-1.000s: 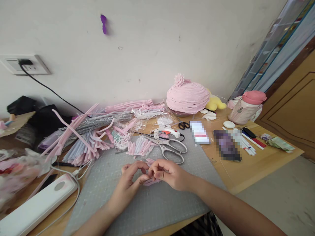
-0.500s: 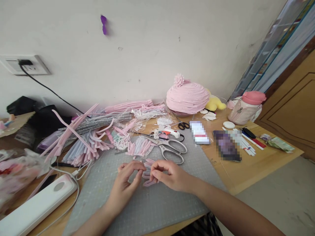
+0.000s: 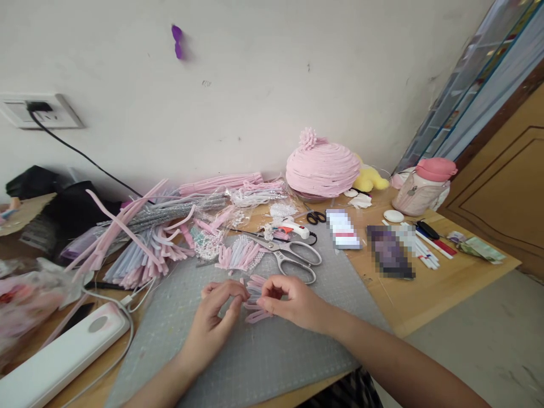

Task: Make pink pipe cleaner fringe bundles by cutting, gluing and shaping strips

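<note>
Folded pink and lilac pipe cleaners [image 3: 257, 316] lie on the grey cutting mat [image 3: 238, 368], partly covered by my fingers. To their left, my left hand [image 3: 223, 309] has its fingers bent, with index finger and thumb pinched together. From the right, my right hand [image 3: 293, 303] curls over their edge, thumb tip against the fingers. Whatever either pinch holds is too small or hidden. Just beyond the hands rest large grey-handled scissors [image 3: 297, 258] and a small set of pink and lilac pipe cleaner pieces [image 3: 240, 255].
Bundled pipe cleaners [image 3: 140, 255] pile up at left, near a white power bank-like box [image 3: 63, 357] with a cable. At the back are a pink domed piece [image 3: 323, 167], a glue gun [image 3: 297, 228] and small black scissors [image 3: 317, 217]. Phones, pens and a bottle [image 3: 425, 187] stand right.
My right thumb and fingertips have shifted slightly over the pipe cleaners, with the fingers closing a little. My left hand has hardly moved. The whole view has shifted slightly.
</note>
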Available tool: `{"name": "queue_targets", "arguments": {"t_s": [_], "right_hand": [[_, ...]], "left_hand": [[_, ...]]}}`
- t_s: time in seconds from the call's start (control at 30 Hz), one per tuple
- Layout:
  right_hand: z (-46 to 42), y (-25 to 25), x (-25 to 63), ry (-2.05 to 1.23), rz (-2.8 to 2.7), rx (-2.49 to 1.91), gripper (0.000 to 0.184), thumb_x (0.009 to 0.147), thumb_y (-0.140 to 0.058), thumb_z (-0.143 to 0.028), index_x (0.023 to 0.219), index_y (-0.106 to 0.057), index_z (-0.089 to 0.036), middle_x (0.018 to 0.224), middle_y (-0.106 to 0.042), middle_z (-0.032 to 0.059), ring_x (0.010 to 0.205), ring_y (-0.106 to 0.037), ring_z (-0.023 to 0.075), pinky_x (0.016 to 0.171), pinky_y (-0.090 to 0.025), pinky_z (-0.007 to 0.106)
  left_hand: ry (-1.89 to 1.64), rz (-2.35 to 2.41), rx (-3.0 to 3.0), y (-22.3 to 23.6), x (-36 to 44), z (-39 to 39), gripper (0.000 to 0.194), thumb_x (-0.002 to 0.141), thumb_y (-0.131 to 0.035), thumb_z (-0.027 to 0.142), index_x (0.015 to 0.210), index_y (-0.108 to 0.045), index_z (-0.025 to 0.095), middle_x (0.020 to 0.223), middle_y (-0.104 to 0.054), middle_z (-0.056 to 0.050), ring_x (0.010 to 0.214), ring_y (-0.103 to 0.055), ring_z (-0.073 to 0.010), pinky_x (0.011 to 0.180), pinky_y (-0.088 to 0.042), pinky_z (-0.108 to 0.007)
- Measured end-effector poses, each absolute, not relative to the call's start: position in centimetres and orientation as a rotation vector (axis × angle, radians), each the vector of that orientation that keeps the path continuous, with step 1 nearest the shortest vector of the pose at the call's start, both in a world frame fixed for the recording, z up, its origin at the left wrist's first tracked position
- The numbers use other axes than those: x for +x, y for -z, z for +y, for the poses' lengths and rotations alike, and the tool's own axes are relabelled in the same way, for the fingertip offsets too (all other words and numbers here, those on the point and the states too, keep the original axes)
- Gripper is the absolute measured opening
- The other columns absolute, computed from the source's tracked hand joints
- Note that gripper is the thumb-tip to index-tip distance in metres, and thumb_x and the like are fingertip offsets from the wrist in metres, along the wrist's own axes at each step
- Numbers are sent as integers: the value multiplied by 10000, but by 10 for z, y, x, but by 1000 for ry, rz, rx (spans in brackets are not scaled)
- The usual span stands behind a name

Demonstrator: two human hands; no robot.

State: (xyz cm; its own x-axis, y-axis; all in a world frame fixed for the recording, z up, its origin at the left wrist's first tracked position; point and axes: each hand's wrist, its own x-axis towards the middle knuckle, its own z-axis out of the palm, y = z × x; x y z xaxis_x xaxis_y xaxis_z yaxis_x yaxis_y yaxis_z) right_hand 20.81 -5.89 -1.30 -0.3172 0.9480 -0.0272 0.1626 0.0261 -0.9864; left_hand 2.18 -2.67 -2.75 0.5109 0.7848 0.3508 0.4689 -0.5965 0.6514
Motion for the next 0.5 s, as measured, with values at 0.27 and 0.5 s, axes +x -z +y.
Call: {"name": "queue_targets", "arguments": {"t_s": [0.27,0.5], "right_hand": [[-60,11,206,-1392,-1528,-1216,172,716,-623,-282,685,-495,-172,584,-447,-56,562,-393,81,528,-314,205],[-59,16,207,-1389,-1543,-1199,168,727,-617,-288,699,-499,-172,595,-449,-54,570,-394,82,530,-313,204]], "left_hand": [[-858,1058,2303,32,21,-26,194,825,-407,305,744,-559,216,769,-656,-19,788,-580,-181,754,-364,-330],[-883,1070,2300,33,21,-26,113,803,-433,265,738,-511,215,743,-625,6,766,-577,-167,744,-363,-318]]}}
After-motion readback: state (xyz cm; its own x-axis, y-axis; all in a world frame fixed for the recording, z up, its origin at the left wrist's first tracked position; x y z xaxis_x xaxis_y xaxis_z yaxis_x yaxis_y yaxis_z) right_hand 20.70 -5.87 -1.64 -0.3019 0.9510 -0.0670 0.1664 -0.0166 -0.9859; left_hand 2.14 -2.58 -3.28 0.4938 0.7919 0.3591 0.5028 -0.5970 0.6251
